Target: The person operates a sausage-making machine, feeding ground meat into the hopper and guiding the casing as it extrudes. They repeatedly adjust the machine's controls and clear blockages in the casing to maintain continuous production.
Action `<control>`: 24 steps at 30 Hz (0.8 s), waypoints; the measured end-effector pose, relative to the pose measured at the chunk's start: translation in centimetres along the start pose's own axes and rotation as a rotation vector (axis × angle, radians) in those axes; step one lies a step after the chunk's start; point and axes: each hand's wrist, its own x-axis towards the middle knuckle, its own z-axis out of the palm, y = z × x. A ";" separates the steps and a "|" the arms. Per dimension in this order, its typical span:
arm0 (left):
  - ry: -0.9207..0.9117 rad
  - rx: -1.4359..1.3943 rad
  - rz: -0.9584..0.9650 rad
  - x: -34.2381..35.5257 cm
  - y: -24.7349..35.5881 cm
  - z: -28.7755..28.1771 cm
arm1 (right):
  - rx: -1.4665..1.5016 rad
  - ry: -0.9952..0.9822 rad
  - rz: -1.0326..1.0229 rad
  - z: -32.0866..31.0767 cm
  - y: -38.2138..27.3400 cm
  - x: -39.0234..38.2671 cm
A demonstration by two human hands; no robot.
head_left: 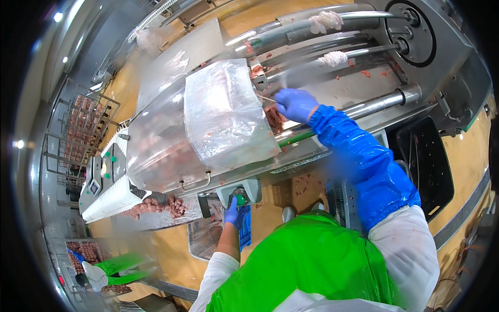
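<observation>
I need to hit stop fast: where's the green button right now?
In the head view, the green button sits low centre on a small grey box under the clear guard, with the left hand touching it.

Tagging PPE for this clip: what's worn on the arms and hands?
Both hands wear blue gloves: left hand, right hand. The right arm has a glossy blue oversleeve over a white sleeve. The left arm has a white sleeve, forearm bare. Green apron in front.
</observation>
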 end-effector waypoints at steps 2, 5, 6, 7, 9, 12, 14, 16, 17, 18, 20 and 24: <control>-0.036 -0.001 0.003 1.6 -1.0 -1.5 | -0.136 -0.168 0.088 -1.0 1.6 -2.0; -0.109 0.003 0.014 3.5 -1.3 -2.1 | -0.140 -0.006 0.133 -2.5 10.5 -7.5; -0.141 -0.015 0.012 4.2 -2.0 -2.7 | -0.079 0.088 0.214 -4.2 11.6 -8.9; -0.179 -0.024 0.005 4.6 -2.6 -3.3 | -0.019 0.181 0.307 -6.0 11.6 -10.5; -0.173 -0.035 -0.009 5.1 -2.5 -3.3 | -0.162 0.054 0.176 -7.3 10.8 -12.3; -0.167 -0.035 -0.043 6.8 -3.1 -4.7 | -0.135 0.094 0.051 -8.0 8.2 -14.8; -0.153 -0.048 -0.047 7.0 -3.7 -5.1 | 0.117 0.237 0.250 -7.3 8.0 -16.5; -0.091 0.043 0.050 5.0 -2.5 -4.3 | 0.526 0.417 0.704 -5.5 10.6 -18.7; -0.019 0.122 0.131 2.6 -1.6 -2.9 | 0.436 0.511 0.696 -5.8 11.6 -18.7; 0.050 0.204 0.213 0.5 -0.9 -2.1 | 0.043 0.549 0.524 -6.1 14.7 -19.3; 0.055 0.205 0.329 -1.8 -0.6 -2.7 | -0.633 0.503 0.347 -6.3 21.2 -21.1; 0.006 0.238 0.467 -4.0 0.2 -6.6 | -0.826 0.408 0.792 -11.2 28.0 -22.5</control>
